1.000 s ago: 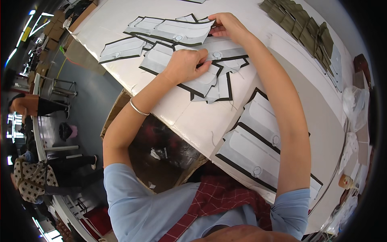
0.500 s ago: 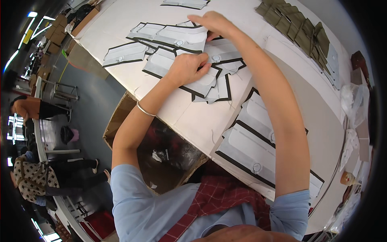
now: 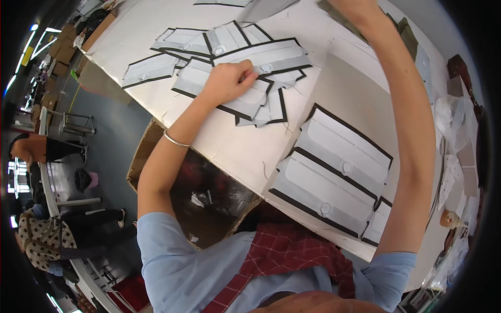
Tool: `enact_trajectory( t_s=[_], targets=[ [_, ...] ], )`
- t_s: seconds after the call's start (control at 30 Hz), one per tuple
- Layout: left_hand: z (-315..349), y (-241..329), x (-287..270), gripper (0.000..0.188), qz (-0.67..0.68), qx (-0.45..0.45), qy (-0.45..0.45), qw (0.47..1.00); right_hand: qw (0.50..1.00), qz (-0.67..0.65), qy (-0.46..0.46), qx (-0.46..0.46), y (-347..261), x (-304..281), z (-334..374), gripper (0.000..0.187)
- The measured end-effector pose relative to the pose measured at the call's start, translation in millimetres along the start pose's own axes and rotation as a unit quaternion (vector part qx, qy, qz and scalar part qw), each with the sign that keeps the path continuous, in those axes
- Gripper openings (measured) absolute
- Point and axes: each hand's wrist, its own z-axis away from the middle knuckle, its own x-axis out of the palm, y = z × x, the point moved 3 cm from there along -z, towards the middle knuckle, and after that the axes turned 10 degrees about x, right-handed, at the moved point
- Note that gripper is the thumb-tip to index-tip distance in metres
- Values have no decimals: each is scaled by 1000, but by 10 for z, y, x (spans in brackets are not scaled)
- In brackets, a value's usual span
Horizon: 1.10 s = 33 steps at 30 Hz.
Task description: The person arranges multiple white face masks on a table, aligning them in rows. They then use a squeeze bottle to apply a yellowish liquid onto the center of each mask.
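Along the near right side of the white table [image 3: 222, 135], two pale panels [image 3: 342, 143] edged in black lie flat one behind the other, and a third panel [image 3: 378, 224] shows partly past the right forearm. These show more fully than a second ago, because that arm has swung outward. Below the table's edge stands an open cardboard box [image 3: 138, 159] with dark plastic inside.

Farther in, the left hand [image 3: 228, 82] rests on a loose pile [image 3: 195, 78] of similar panels, fingers curled and thumb close to the forefinger; whether it pinches an edge or only steadies the pile, I cannot tell. Beside its fingertips a long panel [image 3: 284, 52] lies across the top, slanting up to the right.

The right hand [image 3: 357, 9] has left the pile, where half a second ago it was at a panel's corner, and is now at the upper edge by the olive pieces [image 3: 408, 37]. It is cut off and blurred, so its grip cannot be told. A blurred grey sheet [image 3: 267, 9] appears beyond the pile, apart from that hand; the change suggests one panel has been separated and those beneath uncovered.
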Motion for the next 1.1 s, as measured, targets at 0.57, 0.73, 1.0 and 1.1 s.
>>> enact_trajectory(
  t_s=[0.57,0.73,1.0,1.1],
  targets=[
    [-378,-632,-93,77,-126,-155,-65,978,568,-493,-299,587,1270,-596,2955,44],
    [-421,-581,-202,47,-113,-67,23,991,657,-406,-306,557,1275,-560,3066,45],
    [-350,40,-666,18,174,-18,287,942,729,-361,-323,484,1220,-585,3015,41],
    [-354,376,-825,18,211,-3,279,937,737,-364,-323,469,1262,-514,3053,45]
  ],
)
